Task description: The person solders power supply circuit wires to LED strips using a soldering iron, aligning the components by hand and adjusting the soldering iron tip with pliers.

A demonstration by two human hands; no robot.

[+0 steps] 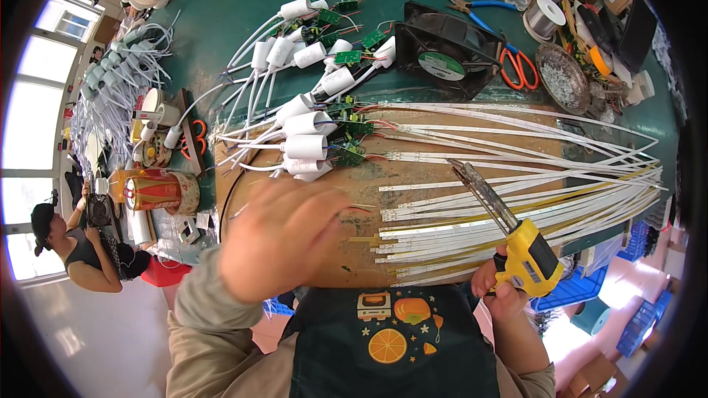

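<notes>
My right hand [499,289] is closed round the handle of a yellow and black soldering gun [529,259]. Its long metal tip points up and left over a bundle of thin white LED strips [442,237]. My left hand [284,239], smeared by motion, hovers above the brown work board [343,214], left of the strip ends; whether its fingers hold anything is unclear. Just beyond it lie white cylindrical plastic housings [305,147] with white cables and green circuit boards [359,128]. Red and black wires run from these boards to some of the strips.
Further back stand more housings [310,54] and a black fan [450,51]. Pliers [483,6], orange-handled scissors [519,70], a solder spool [544,16] and a metal dish [563,77] lie at the right. A red-gold can [158,193] stands left; another person [88,250] sits beyond.
</notes>
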